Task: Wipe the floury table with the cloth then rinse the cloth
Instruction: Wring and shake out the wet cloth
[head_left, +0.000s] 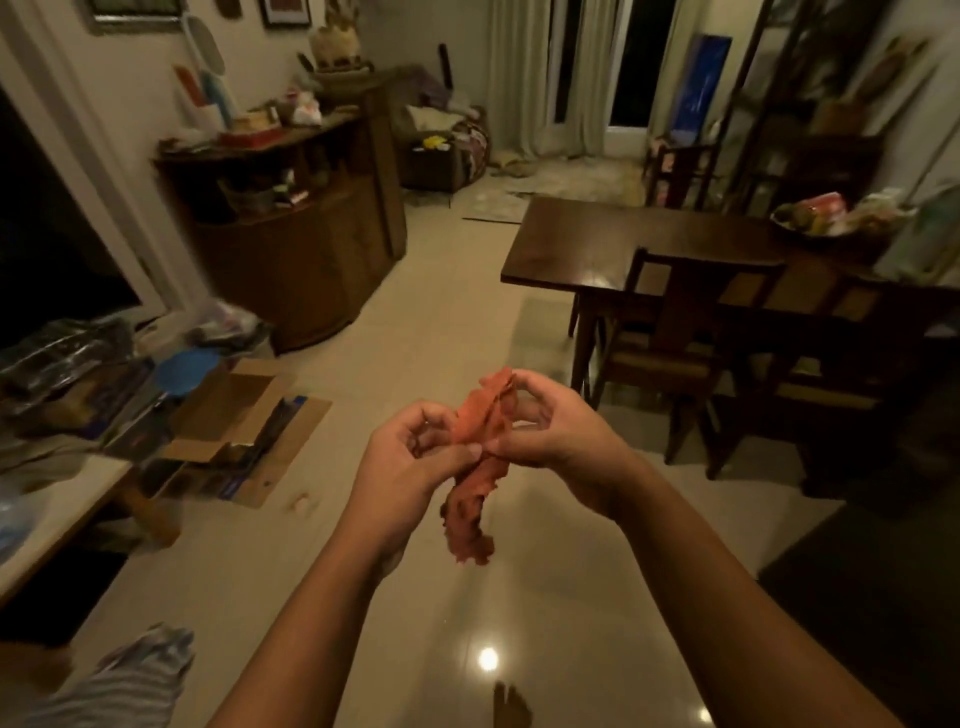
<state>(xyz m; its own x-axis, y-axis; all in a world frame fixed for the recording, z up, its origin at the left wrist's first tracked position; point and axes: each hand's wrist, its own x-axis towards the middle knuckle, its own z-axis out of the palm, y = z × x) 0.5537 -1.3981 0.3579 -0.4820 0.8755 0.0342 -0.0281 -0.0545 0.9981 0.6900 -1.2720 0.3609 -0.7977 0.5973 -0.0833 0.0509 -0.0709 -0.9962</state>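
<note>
A crumpled orange-red cloth (475, 499) hangs in front of me above the shiny tiled floor. My left hand (410, 462) pinches it from the left and my right hand (556, 436) grips its upper part from the right. The cloth's lower end dangles free below both hands. A dark wooden dining table (587, 244) stands ahead to the right, well apart from my hands. I cannot make out flour on its top in this dim light.
Wooden chairs (680, 332) are tucked at the table's near side. A bowl of packets (826, 218) sits at its far right. A wooden sideboard (306, 249) lines the left wall. An open cardboard box (234, 415) and clutter lie at left.
</note>
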